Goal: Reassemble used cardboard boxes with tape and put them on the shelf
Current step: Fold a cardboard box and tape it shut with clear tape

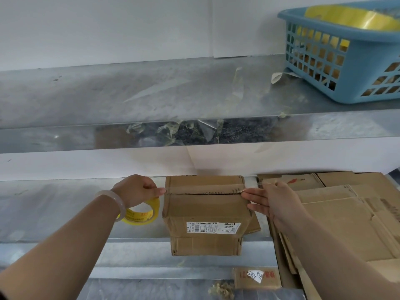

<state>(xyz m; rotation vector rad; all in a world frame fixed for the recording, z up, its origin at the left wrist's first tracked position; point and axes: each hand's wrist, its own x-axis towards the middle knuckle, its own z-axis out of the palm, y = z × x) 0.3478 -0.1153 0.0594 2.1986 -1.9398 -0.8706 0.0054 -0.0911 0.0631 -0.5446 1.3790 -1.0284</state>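
Seam taping is the step in hand. The small brown cardboard box (205, 205) sits on the lower grey metal shelf (54, 213). The left hand (138, 189) has its fingers curled round the yellow tape roll (141, 215) at the box's left edge. The right hand (279, 202) has its fingers straight, pressing the right edge. The next move likely calls for severing the tape and smoothing its ends.

Metal shelf (54, 213): box (205, 211), flattened cardboard (346, 224)

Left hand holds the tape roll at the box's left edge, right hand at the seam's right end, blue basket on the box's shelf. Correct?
No: the head view shows the blue basket on the upper shelf, above the box. Left hand on the tape roll and right hand at the right end of the seam are correct.
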